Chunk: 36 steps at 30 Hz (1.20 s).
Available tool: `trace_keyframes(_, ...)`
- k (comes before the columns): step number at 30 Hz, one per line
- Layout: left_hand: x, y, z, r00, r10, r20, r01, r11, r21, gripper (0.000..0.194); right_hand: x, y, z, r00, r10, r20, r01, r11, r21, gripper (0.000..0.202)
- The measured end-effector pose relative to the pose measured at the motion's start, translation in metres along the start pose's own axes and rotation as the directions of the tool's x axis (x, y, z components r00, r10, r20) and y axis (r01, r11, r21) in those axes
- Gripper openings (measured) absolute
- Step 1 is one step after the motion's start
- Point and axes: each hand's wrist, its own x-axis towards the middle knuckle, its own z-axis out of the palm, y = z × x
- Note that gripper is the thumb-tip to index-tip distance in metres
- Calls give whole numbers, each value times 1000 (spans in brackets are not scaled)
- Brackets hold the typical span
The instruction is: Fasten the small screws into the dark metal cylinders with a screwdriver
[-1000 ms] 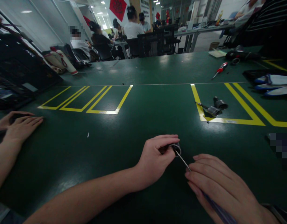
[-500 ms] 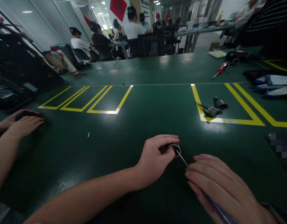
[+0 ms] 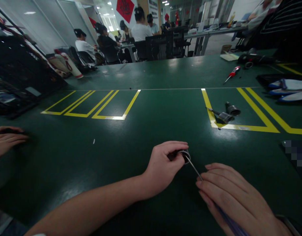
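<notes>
Two hands are working together low over the table [image 3: 141, 141]: our left hand [image 3: 160, 170] is holding a metal cup [image 3: 188, 152], and our right hand [image 3: 236, 193] is holding a thin tool [image 3: 195, 170]. We are pointing the tip into the cup's open mouth, so that much is done; whether anything inside is turning or coming loose, we are not managing to tell — the fingers and the dark hollow are hiding it.

Our left forearm is slanting in from the lower edge, and the left grip is closing around the cup, with the thumb and fingers pressing near its rim. Our right hand is reaching in from the right, palm turning down, its grip narrowing on the tool while the shaft is slanting up and left.

Beyond the cup, two metal pieces [image 3: 226, 117] are lying beside each other near the yellow tape [image 3: 254, 128], apart from both hands. A red screwdriver [image 3: 234, 71] is lying farther back, and gloves [image 3: 288, 84] are resting toward the right edge. At the far left, a co-worker's hand [image 3: 9, 142] is resting over something dark.
</notes>
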Motion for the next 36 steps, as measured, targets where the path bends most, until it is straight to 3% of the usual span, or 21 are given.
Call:
trace_keyframes(6, 0, 0, 0, 1000, -12, 12, 12, 1000, -10, 24, -7, 0, 3, 998, 66, -5, -66, 998, -13, 18)
trace_keyframes(14, 1, -4, -1, 999, 34, 1, -34, 999, 16, 24, 2, -3, 2, 998, 53, -37, -53, 998, 15, 19)
trace_keyframes(36, 4, -6, -1, 999, 50, -11, -50, 999, 8, 21, -9, 2, 4, 1000, 10, 19, -10, 1000, -21, 19)
